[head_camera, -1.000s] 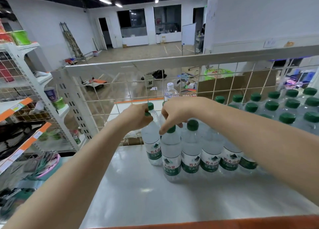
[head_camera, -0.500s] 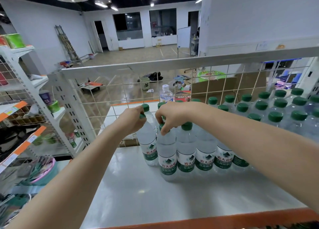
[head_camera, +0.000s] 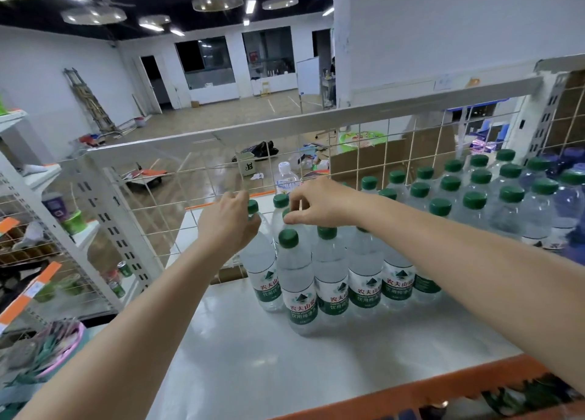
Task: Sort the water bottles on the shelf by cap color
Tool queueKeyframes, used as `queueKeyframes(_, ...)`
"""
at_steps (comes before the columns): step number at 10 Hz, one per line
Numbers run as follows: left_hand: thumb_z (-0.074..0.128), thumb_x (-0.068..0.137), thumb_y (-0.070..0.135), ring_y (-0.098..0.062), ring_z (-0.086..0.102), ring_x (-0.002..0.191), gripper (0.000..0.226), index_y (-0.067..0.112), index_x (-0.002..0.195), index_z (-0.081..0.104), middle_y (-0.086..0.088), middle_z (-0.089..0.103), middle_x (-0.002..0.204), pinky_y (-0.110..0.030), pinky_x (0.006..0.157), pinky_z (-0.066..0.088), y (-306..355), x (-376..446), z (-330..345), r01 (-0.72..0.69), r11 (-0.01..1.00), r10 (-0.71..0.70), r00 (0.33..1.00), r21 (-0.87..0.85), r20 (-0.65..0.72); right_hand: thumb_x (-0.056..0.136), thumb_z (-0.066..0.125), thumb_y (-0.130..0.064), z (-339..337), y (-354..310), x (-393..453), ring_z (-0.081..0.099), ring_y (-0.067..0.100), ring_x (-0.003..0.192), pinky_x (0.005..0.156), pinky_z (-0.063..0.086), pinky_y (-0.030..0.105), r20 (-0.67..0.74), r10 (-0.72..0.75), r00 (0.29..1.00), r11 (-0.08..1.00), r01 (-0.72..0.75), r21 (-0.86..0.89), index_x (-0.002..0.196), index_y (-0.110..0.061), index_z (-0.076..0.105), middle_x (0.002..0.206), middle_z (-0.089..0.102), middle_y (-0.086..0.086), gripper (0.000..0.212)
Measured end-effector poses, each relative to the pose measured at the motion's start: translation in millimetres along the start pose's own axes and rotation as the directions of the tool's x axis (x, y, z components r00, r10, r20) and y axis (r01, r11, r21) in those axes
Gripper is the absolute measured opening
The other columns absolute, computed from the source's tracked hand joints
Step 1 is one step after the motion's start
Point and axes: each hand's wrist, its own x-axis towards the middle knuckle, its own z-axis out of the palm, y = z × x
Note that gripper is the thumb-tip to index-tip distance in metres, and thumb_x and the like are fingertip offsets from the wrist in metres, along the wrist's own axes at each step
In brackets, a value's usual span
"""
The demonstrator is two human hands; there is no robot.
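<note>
Since half a second ago, the right hand (head_camera: 319, 203) is lifting off the front green-capped bottle (head_camera: 296, 280), now pinching a cap (head_camera: 286, 212) behind it. Left hand (head_camera: 229, 222) is gripping the leftmost bottle (head_camera: 262, 271) by its neck. Both bottles are standing upright on the shelf (head_camera: 285, 366), directly beneath the hands; the white-capped bottle (head_camera: 285, 176) is standing farther back, nearer the right.

Bright ceiling lights, soft (wide-angle) edges
</note>
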Motion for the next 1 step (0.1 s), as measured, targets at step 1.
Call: queueKeyframes(1,0.049,0.093,0.033,-0.029,0.053,0.105,0.032,0.012,0.117,0.053,-0.010,0.056,0.114,-0.034,0.072,0.040,10.2,-3.9,-2.3,-0.019,0.999,0.015,0.994,-0.039,-0.107,0.092,0.058,-0.044,-3.2,4.9,-6.8,0.057,0.015,0.084,0.073,0.048,0.032,-0.043,-0.012,0.999,0.999,0.010,-0.049,0.098,-0.019,0.064,0.093,0.057,-0.005,0.027)
